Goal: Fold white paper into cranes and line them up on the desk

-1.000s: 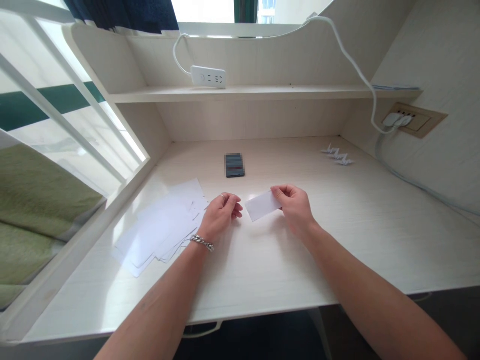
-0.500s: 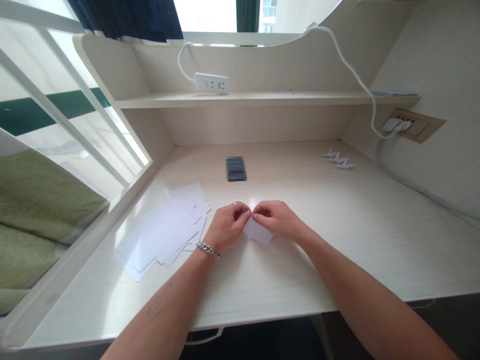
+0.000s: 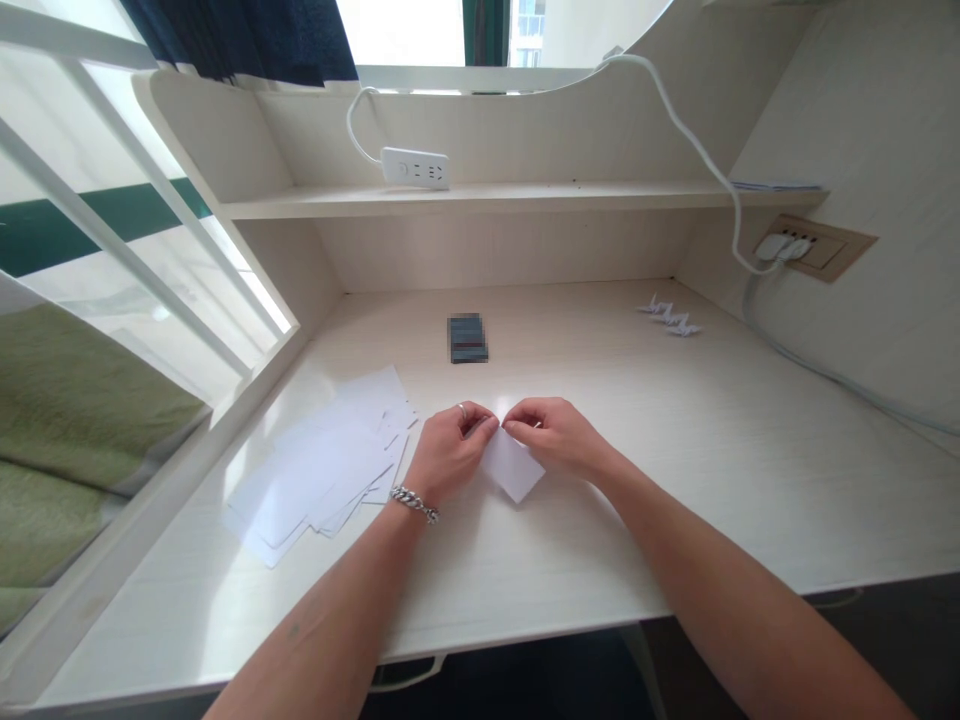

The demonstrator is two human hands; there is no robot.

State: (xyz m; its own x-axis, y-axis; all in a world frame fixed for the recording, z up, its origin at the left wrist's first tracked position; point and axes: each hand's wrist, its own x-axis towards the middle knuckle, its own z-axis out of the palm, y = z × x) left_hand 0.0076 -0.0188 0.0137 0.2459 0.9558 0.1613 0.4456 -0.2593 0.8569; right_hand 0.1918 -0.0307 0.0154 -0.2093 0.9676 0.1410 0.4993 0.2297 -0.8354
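Note:
A small piece of white paper (image 3: 514,468) is held just above the desk, one corner pointing toward me. My left hand (image 3: 454,447), with a ring and a chain bracelet, pinches its upper left edge. On the upper right, my right hand (image 3: 553,432) pinches the same paper, its fingertips close to those of the left. The fingers cover the paper's top part, so any fold there is hidden. Left of my hands lies a spread pile of white paper sheets (image 3: 322,460).
A dark blurred rectangular item (image 3: 467,338) lies beyond my hands. Several small folded paper cranes (image 3: 671,318) stand at the back right. On the shelf (image 3: 525,198) rests a white power strip (image 3: 415,168). A cable (image 3: 697,150) hangs down to the wall socket (image 3: 821,248).
The paper has tilted, so its lower corner now shows more plainly toward me. Both hands keep their pinch with hardly any movement. The whole view has shifted slightly.

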